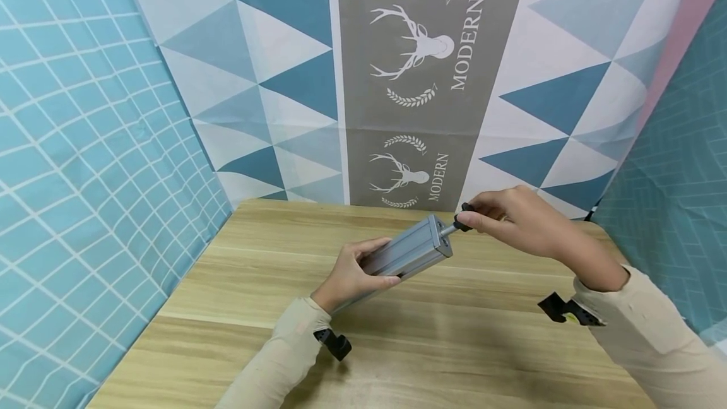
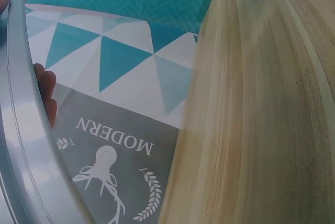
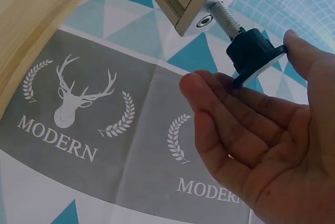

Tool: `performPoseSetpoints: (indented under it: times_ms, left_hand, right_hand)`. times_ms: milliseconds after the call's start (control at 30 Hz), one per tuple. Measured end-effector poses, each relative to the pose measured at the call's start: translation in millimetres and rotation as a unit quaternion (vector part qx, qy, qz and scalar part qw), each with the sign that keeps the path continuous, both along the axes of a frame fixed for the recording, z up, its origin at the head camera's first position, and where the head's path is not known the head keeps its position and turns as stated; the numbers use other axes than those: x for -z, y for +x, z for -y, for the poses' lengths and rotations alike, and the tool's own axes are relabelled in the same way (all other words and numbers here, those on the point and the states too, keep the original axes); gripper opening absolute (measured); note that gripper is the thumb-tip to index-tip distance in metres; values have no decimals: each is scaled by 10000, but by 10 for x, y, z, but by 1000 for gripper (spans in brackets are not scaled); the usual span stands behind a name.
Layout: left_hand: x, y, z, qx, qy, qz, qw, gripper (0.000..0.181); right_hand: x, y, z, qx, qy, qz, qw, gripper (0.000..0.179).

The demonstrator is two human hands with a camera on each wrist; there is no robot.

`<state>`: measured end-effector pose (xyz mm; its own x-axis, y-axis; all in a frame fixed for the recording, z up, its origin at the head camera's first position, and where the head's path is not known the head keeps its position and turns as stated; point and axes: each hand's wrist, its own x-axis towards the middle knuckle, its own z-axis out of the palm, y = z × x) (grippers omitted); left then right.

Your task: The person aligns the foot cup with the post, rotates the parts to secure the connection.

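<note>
My left hand (image 1: 356,270) grips a long silver aluminium profile (image 1: 411,246) from its side, thumb on the near face and fingers over the far one. The profile is tilted up over the table, its end plate (image 3: 215,1) with screws facing right. Out of that plate sticks a threaded rod (image 3: 226,20), tipped with a black levelling foot (image 3: 250,51). My right hand (image 1: 514,219) pinches the round base of this foot between thumb and fingers. In the left wrist view the profile (image 2: 26,145) runs down the left edge, with left fingertips (image 2: 46,88) showing behind it.
A light wooden table (image 1: 272,270) lies beneath both hands. Behind it hangs a patterned cloth (image 1: 295,81) with triangles and deer heads. A blue grid cloth (image 1: 85,144) closes the left side, a teal one (image 1: 676,175) the right.
</note>
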<state>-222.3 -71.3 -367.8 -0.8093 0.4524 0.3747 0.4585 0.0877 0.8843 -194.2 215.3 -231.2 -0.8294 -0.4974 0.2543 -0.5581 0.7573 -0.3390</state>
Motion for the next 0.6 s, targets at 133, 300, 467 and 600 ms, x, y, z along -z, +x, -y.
performPoseSetpoints:
  times_ms: [133, 300, 467, 600]
  left_hand:
    - [-10, 4, -1, 44, -14, -34, 10000, 60]
    - [17, -17, 0, 20, 49, -80, 10000, 60]
    - [202, -146, -5, -63, 79, -77, 9999, 62]
    - [274, -189, -6, -50, 181, -96, 9998, 62]
  right_hand:
    - [-1, 13, -16, 73, -26, 34, 10000, 33]
    - [-29, 38, -50, -169, 88, 27, 9998, 48]
    - [-36, 19, -78, -768, 388, -37, 9963, 74]
    - [-35, 18, -99, -1121, 473, -205, 9924, 76]
